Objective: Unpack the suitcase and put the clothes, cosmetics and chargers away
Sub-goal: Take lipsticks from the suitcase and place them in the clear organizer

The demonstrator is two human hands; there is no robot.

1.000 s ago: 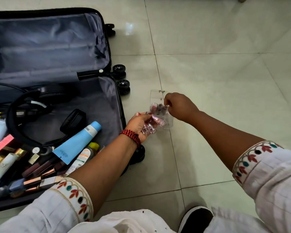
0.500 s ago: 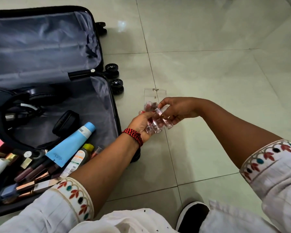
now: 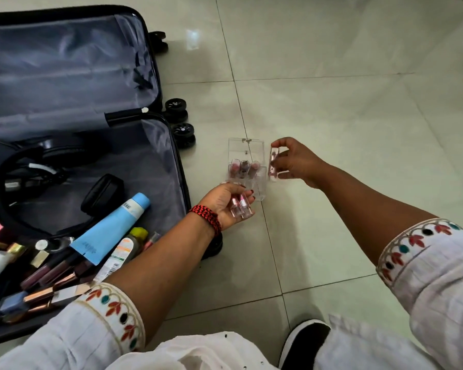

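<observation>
- Head view is looking down at a tiled floor (image 3: 332,102), with an open suitcase (image 3: 64,76) lying at the person's left.
- Their right hand (image 3: 294,162) is pinching one lipstick (image 3: 273,164) upright between the thumb and curled fingers, holding it in the air just beside the right edge of a clear box (image 3: 251,149).
- Their left hand (image 3: 222,204) is lying palm up just in front of the box, its fingers curling loosely round two lipsticks (image 3: 241,208) resting across the palm.
- That box is standing on the floor between the suitcase wheels (image 3: 183,132) and the right hand, and three lipsticks (image 3: 243,168) are standing side by side inside it.
- Cosmetics (image 3: 51,271) are lying heaped in the near corner of the suitcase, a blue tube (image 3: 112,228) slanting across the top of them.
- Black headphones (image 3: 102,193) are lying in the same half, just beyond the heap.
- A red band (image 3: 207,217) is sitting round the left wrist.
</observation>
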